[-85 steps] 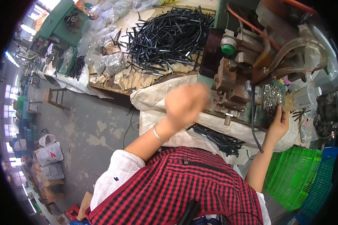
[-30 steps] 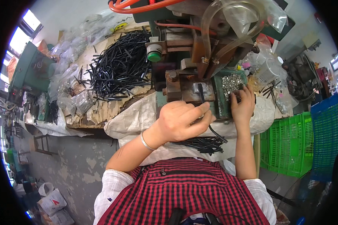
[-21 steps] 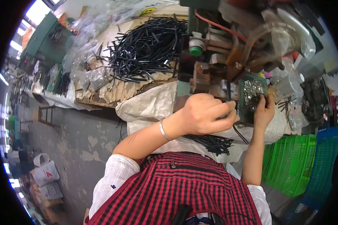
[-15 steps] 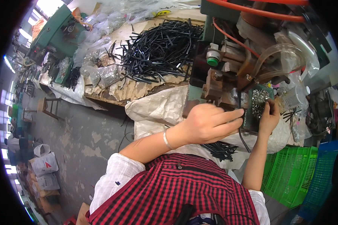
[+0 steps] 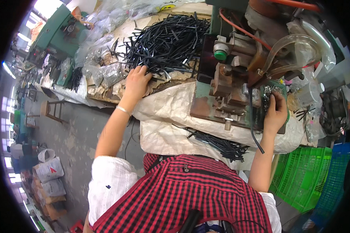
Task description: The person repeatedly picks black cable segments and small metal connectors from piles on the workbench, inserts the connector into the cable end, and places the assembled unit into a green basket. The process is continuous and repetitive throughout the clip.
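The left grip (image 5: pixel 138 82) is held over the near edge of the tabletop (image 5: pixel 184 77), its fingers bent down at the near left border of the pile of black strips (image 5: pixel 167 42), though whether one is pinched cannot be told. The right grip (image 5: pixel 275 113) is lowered, fingers bent, among metal pieces (image 5: pixel 268 93) right of the machine (image 5: pixel 223 80), and whether any is pinched cannot be told. One black strip (image 5: pixel 252 124) is hung from the machine toward the tabletop's near edge.
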`<state>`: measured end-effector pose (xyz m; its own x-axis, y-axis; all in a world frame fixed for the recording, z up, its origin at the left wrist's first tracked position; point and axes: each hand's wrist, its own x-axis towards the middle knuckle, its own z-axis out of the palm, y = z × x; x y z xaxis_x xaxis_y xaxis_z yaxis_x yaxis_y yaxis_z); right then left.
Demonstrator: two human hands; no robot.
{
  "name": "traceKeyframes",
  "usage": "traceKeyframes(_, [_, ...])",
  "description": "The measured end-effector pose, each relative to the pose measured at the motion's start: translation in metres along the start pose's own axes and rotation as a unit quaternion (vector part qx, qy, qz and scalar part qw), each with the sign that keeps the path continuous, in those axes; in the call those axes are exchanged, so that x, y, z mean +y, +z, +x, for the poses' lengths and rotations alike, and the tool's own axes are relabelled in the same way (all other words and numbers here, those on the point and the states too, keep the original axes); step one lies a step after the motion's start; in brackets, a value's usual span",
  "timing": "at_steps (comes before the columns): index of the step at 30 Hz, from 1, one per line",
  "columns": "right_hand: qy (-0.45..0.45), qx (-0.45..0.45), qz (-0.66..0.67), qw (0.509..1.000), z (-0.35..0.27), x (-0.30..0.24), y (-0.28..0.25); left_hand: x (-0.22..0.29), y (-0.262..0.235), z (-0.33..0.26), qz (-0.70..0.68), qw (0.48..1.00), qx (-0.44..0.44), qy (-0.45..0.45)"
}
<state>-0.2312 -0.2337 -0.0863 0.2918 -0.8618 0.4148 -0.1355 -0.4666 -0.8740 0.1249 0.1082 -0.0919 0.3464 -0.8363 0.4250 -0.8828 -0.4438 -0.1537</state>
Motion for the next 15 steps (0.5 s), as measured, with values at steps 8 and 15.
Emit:
traceKeyframes(8, [-0.006, 0.036, -0.117, 0.992, -0.036, -0.007, -0.064, 0.054, -0.025, 0.029, -0.227, 0.925, 0.257, -0.164])
traceKeyframes(15, [-0.125, -0.075, -0.017, 0.989, -0.008, -0.101, 0.014, 0.067, -0.014, 0.077, -0.566, 0.766, 0.184, -0.241])
